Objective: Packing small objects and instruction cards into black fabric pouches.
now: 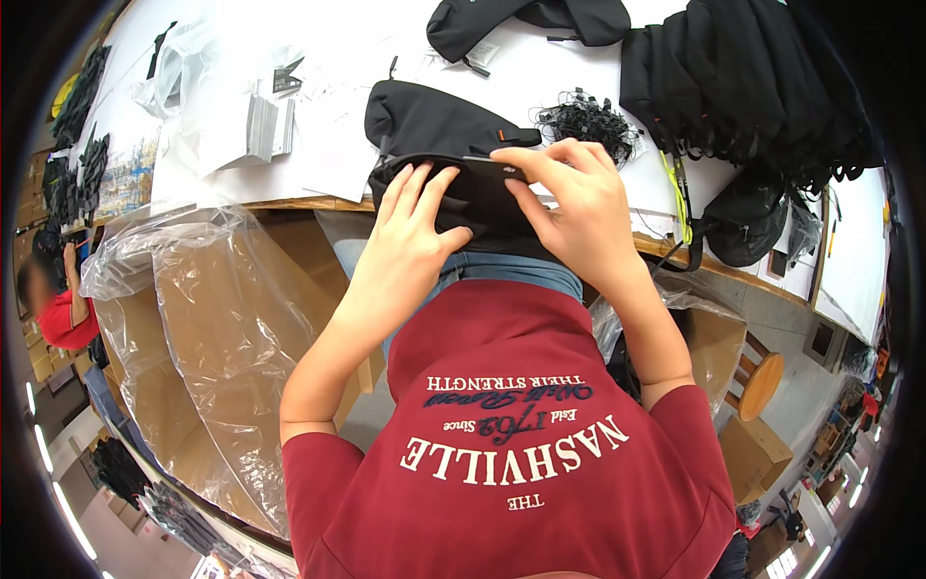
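A black fabric bag (424, 114) lies at the table's front edge and hangs over onto my lap, its opening toward me. A small orange tab shows on its side. My left hand (410, 214) lies on the near side of the opening, fingers stretched and spread with their tips at the rim, thumb apart. Between the thumb and fingers of my right hand (584, 207) is a small flat black piece (507, 172) with a pale mark, at the right end of the opening. Whether it is attached to the bag, I cannot tell.
Stacked black bags (733, 82) fill the table's right. Beyond my bag lie another black bag (569, 19) and a pile of black cords (588, 125). Grey-white cards (258, 130) stand at left. A plastic-lined carton (222, 357) is beside me; a person in red (68, 314) is far left.
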The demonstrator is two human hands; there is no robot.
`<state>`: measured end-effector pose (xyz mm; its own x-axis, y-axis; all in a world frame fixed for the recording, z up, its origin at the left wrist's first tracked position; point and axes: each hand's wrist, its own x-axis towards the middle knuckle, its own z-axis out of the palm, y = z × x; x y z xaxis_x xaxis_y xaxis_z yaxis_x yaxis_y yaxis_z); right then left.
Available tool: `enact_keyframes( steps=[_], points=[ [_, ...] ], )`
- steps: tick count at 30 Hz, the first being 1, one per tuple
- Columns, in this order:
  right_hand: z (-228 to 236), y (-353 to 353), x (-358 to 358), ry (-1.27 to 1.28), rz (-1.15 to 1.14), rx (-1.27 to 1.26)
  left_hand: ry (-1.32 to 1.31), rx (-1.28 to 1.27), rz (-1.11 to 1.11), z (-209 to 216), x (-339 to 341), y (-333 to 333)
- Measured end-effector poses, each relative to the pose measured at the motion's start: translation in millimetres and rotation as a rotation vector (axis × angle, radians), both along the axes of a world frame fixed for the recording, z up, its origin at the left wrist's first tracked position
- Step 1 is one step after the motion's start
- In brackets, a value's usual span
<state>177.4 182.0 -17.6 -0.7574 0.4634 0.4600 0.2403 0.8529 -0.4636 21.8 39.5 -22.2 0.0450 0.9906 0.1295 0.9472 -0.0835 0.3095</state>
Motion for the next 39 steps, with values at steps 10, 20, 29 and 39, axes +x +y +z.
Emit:
enact_keyframes(
  steps=[10,20,29,39],
  points=[
    [-13,-7,1,-0.073,0.09,-0.035,0.017,0.006,0.007,-5,-2,3],
    [-13,-14,-4,-0.025,0.115,-0.094,-0.016,0.014,0.004,-7,-6,5],
    [-23,-13,-4,-0.24,0.181,-0.104,-0.08,0.011,-0.071,-8,-7,10],
    [-8,-9,3,-0.171,0.138,-0.708,0.069,0.174,-0.033,3,-7,7]
  ],
)
